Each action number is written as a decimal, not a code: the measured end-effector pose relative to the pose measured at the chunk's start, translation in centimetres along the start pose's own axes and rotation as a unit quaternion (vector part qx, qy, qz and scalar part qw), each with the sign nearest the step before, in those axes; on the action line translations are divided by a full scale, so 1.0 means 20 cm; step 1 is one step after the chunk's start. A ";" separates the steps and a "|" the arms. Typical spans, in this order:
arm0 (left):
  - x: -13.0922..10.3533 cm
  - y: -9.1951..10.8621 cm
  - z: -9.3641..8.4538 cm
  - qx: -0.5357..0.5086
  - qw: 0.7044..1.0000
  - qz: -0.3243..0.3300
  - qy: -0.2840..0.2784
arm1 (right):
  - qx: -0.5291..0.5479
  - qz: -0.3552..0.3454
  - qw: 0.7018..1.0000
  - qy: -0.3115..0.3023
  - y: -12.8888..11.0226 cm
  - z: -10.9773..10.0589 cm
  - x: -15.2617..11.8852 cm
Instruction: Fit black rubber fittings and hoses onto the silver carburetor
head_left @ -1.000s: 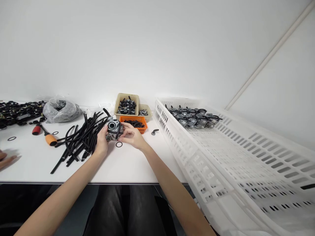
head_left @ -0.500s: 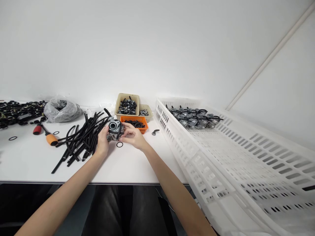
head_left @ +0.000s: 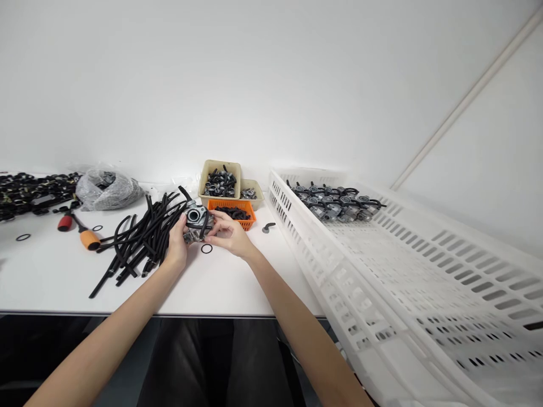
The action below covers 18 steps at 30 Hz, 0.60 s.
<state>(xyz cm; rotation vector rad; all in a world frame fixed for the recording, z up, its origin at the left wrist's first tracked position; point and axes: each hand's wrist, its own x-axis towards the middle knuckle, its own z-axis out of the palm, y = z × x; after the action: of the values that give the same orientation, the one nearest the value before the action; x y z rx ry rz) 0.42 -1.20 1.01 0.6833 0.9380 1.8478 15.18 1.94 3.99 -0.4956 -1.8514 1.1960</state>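
A silver metal part like a carburetor (head_left: 195,217), with a round bore facing up and a black hose on it, is held above the white table. My left hand (head_left: 177,240) grips its left side. On its right side, my right hand (head_left: 229,233) has its fingers closed at the short black hose. A black rubber ring (head_left: 206,249) lies on the table just below the part. Left of my left hand spreads a pile of black hoses (head_left: 148,237).
Behind the hands are a beige bin (head_left: 203,169), a smaller beige bin (head_left: 259,195) and an orange basket (head_left: 248,224). A white crate (head_left: 314,260) with similar parts stands right. Screwdrivers (head_left: 89,239) and a plastic bag (head_left: 108,195) lie left.
The held metal part has tilted slightly between my hands. Both hands have stayed in nearly the same place.
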 end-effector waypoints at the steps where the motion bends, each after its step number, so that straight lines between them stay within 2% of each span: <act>1: 0.00 0.00 0.00 -0.004 1.000 0.000 -0.001 | 0.005 0.002 1.000 0.002 0.00 0.00 0.00; 18: 0.00 0.00 0.00 0.000 1.000 -0.015 0.005 | -0.013 -0.014 1.000 0.005 0.01 0.00 0.00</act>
<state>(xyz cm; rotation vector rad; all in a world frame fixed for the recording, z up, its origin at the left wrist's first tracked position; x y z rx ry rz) 0.36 -1.21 0.97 0.6586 0.9503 1.8261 15.19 2.09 3.83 -0.4889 -1.8620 1.1503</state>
